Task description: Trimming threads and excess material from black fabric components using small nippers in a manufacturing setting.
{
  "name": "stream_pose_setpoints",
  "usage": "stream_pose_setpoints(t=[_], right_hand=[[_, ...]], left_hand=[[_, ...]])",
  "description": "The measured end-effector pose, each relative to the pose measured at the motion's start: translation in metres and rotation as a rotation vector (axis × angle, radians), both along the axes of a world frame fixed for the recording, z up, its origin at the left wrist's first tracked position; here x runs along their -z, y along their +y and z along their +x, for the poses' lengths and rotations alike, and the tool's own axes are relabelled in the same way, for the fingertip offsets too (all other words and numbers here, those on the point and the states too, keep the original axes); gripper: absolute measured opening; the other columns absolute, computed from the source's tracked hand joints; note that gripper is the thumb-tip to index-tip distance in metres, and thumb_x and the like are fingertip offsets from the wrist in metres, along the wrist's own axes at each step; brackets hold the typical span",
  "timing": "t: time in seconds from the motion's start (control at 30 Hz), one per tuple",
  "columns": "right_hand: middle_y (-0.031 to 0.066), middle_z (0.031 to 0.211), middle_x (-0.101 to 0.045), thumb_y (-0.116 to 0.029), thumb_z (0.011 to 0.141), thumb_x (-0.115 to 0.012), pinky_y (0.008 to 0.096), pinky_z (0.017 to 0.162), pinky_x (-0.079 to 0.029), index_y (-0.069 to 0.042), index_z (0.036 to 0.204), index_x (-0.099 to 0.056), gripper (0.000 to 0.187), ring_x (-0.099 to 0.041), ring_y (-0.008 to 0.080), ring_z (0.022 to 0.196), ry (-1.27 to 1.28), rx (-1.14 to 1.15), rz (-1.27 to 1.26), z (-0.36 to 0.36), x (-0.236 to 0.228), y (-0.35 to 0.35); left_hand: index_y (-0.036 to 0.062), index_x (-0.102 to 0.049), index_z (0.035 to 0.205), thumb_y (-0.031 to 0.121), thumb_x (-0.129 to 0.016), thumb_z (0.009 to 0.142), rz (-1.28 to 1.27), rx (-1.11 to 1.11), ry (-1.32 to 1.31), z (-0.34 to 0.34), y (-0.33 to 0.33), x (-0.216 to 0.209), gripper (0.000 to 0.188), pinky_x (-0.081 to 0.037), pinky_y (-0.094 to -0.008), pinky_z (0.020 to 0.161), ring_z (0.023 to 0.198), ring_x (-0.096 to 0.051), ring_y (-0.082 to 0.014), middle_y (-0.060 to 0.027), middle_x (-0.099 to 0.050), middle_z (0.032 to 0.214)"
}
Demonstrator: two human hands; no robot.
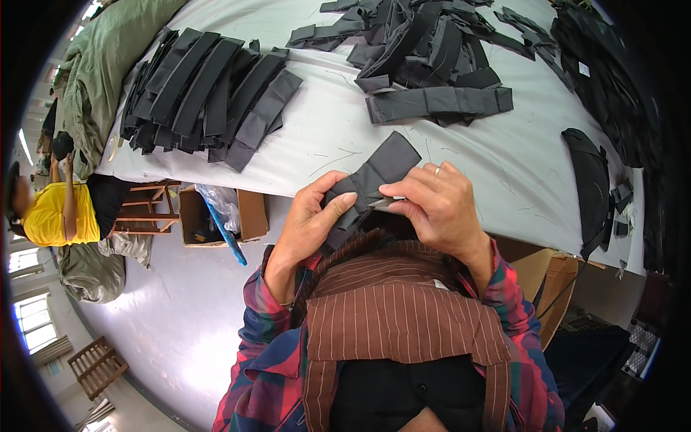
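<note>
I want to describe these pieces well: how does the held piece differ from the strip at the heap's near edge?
The held piece slants away rightward; the strip lies nearly crosswise. The left hand grips the held piece; no hand touches the strip. Fingers partly hide the held piece; the strip shows end to end. Both are dark grey.

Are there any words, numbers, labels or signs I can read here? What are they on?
No, none can be read.
White tag on the black cloth: too small to read.
Pale tag on the brown striped apron: too small.
Dark grey strip in the left hand: no writing shows.
</note>
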State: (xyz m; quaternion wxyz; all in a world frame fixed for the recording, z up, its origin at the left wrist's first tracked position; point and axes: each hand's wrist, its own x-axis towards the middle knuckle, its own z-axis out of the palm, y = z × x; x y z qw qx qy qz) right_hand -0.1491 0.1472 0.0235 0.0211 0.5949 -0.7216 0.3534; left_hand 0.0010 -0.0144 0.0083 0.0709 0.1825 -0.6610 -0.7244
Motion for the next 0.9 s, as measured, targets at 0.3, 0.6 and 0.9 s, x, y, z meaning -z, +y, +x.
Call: stream_pose_setpoints(t=[0.3,0.6,0.9], right_hand=[[-0.0006,0.065,-0.054,-0.016,0.067,-0.075,0.0330,0.056,-0.029,-0.014,0.087,-0.069,0.020,-0.046,0.0198,0.058,0.002,-0.072,-0.055,-0.0005,0.0005,-0.0005],[-0.0003,0.066,-0.053,-0.015,0.067,-0.074,0.0329,0.057,-0.029,-0.014,0.086,-0.069,0.020,-0.046,0.0198,0.058,0.018,0.023,-0.064,0.0038,0.0012,-0.0021],[-0.0034,0.066,-0.053,-0.016,0.066,-0.075,0.0320,0.057,-0.028,-0.016,0.085,-0.069,0.020,-0.044,0.0178,0.059,0.077,-0.046,-0.073,-0.0014,0.0015,-0.0035]], left_hand=[[-0.0016,-0.058,0.104,0.012,-0.058,0.093,0.048,0.006,0.004,-0.0006,-0.0006,0.0013,0.018,-0.042,-0.0202,0.074,0.081,-0.049,-0.0042,0.0011,-0.059,0.087],[-0.0020,-0.059,0.104,0.009,-0.059,0.091,-0.061,0.014,-0.009,-0.0020,-0.0006,-0.0031,0.017,-0.043,-0.0213,0.075,0.082,-0.050,-0.0051,0.0005,-0.060,0.088],[-0.0018,-0.059,0.103,0.010,-0.060,0.090,0.025,0.031,-0.018,-0.0012,-0.0051,0.0001,0.017,-0.043,-0.0202,0.073,0.080,-0.049,-0.0039,0.0017,-0.059,0.087]])
